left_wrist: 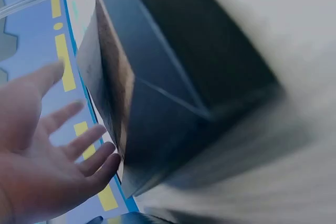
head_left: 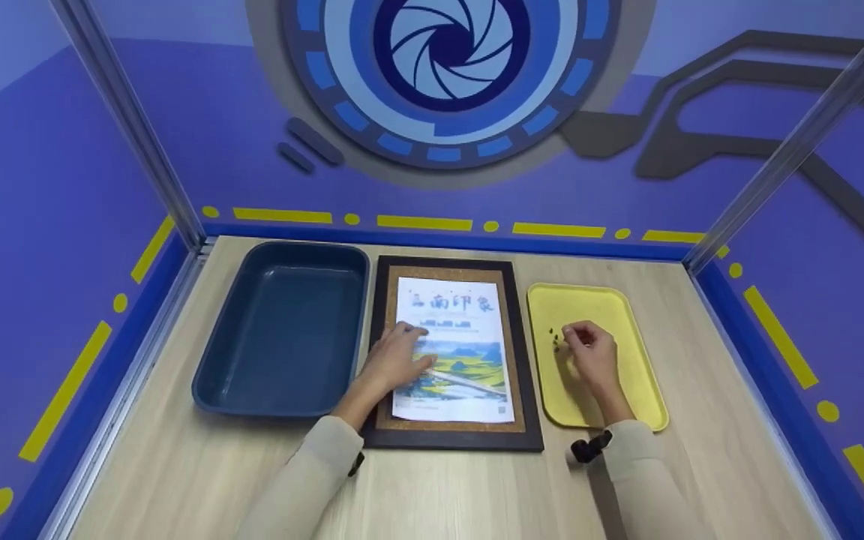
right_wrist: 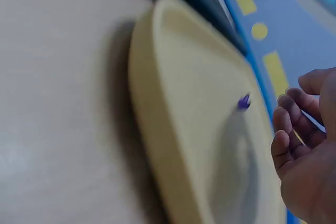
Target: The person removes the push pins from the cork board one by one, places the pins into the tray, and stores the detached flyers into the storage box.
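Observation:
My left hand (head_left: pixel 394 360) lies over the left side of a printed poster (head_left: pixel 469 307), fingers spread. The poster rests on a cork board (head_left: pixel 456 427) with a dark frame. In the left wrist view, the left hand (left_wrist: pixel 58 150) has its fingers apart beside the tilted-looking frame (left_wrist: pixel 163 77). My right hand (head_left: pixel 593 356) hovers above a yellow tray (head_left: pixel 638 375), fingers curled, thumb and forefinger close together. Whether something small is between them is hidden. Several tiny dark pieces (head_left: pixel 555 341) lie in the tray; one purple piece (right_wrist: pixel 244 102) looks like a pushpin.
A deep blue rectangular basin (head_left: pixel 278 337) stands left of the board. All three sit side by side on a light wooden table (head_left: pixel 447 495). Decorated blue wall panels (head_left: pixel 417 187) and metal posts (head_left: pixel 128 120) enclose the back and sides.

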Motion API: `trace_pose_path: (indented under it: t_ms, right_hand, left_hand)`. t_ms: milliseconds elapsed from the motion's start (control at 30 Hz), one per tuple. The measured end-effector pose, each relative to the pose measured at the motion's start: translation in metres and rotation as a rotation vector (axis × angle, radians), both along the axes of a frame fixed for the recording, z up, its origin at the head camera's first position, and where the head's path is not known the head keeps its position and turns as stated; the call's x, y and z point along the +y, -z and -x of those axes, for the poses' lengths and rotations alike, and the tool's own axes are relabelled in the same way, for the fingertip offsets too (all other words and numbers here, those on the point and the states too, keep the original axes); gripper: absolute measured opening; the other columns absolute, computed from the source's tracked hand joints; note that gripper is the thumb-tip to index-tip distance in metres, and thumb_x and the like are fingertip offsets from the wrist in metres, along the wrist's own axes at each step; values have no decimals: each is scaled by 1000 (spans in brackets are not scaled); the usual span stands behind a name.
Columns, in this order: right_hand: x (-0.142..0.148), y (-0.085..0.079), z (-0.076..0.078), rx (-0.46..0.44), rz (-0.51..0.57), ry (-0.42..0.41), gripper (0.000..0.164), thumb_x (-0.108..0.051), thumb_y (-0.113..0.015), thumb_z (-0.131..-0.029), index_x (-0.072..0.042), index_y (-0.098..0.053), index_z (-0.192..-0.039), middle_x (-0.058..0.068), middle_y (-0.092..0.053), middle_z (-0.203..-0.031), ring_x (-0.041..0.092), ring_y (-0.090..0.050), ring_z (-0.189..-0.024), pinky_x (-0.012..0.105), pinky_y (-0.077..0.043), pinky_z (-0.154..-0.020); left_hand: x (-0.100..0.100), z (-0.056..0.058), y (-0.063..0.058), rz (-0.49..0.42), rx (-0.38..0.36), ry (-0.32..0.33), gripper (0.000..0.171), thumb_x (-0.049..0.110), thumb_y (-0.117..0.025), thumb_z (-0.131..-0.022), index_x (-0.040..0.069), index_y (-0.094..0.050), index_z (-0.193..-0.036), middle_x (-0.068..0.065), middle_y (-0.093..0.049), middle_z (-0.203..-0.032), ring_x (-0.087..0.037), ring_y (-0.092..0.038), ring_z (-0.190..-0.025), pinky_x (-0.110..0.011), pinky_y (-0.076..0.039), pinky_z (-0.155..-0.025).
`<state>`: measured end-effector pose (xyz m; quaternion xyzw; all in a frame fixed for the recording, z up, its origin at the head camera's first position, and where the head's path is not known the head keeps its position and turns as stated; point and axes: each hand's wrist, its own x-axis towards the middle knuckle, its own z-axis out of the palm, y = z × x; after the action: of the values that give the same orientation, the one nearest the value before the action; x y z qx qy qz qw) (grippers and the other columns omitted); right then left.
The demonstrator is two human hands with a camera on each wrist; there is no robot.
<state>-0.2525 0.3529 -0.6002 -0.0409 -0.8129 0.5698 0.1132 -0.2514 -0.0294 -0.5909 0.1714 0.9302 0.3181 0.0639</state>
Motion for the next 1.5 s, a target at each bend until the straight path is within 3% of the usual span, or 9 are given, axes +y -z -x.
trace_pose_path:
  t_ms: [200, 400, 600, 733, 900, 1100, 1300, 1500]
  right_hand:
    - [-27, 2, -2, -31, -67, -66, 19, -13, -70, -104, 5, -74, -110, 19, -72, -100, 24, -68, -86, 23, -57, -71]
    - [-63, -6, -21, -137, -117, -110, 22, -12, -74, -99, 4, -73, -114, 12, -72, -97, 21, -66, -87, 26, -55, -70]
    - [-88, -5, -33, -170, -205, -127, 33, -11, -77, -95, 9, -69, -121, 13, -71, -101, 24, -67, -92, 29, -55, -73]
    - [-94, -3, -38, -186, -299, -130, 37, -14, -79, -95, 9, -69, -121, 13, -70, -101, 25, -66, -92, 36, -55, -76]
    - [-98, -2, -40, -229, -338, -150, 39, -18, -81, -93, 8, -69, -120, 11, -69, -98, 23, -64, -88, 38, -55, -76]
    - [-103, -4, -39, -241, -375, -158, 37, -18, -81, -92, 7, -70, -119, 9, -69, -95, 21, -63, -84, 37, -55, -71]
    - [-102, 1, -39, -207, -349, -136, 34, -6, -78, -89, 8, -70, -119, 8, -69, -92, 21, -64, -84, 36, -55, -72]
    - [-99, 5, -38, -174, -310, -97, 21, 4, -73, -88, 5, -72, -109, 9, -69, -90, 21, -65, -81, 33, -55, -68]
  left_hand:
    - [7, 11, -10, -238, 23, -175, 61, 29, -71, -103, 3, -51, -154, -22, -50, -150, -42, -46, -141, -56, -44, -113]
    - [11, 19, -15, -376, -101, -321, 72, 30, -68, -104, 1, -36, -162, -28, -33, -160, -49, -35, -148, -61, -39, -116]
    - [15, 23, -13, -392, -178, -355, 79, 32, -66, -104, -5, -29, -163, -32, -26, -165, -51, -27, -153, -62, -33, -120]
    - [17, 26, -12, -361, -224, -381, 82, 34, -65, -105, -8, -26, -163, -32, -23, -168, -50, -20, -157, -60, -27, -124]
    - [17, 33, -9, -334, -251, -409, 84, 36, -63, -105, -10, -24, -163, -31, -21, -169, -48, -15, -159, -57, -23, -127]
    - [14, 37, -2, -336, -211, -433, 80, 31, -66, -104, -11, -30, -160, -32, -31, -163, -48, -27, -154, -56, -32, -122]
    - [14, 38, 3, -370, -216, -453, 76, 27, -68, -103, -8, -33, -161, -31, -37, -156, -46, -36, -149, -56, -38, -118]
    - [13, 38, 4, -387, -176, -441, 56, 15, -66, -102, -11, -50, -149, -27, -54, -138, -41, -55, -131, -51, -46, -110]
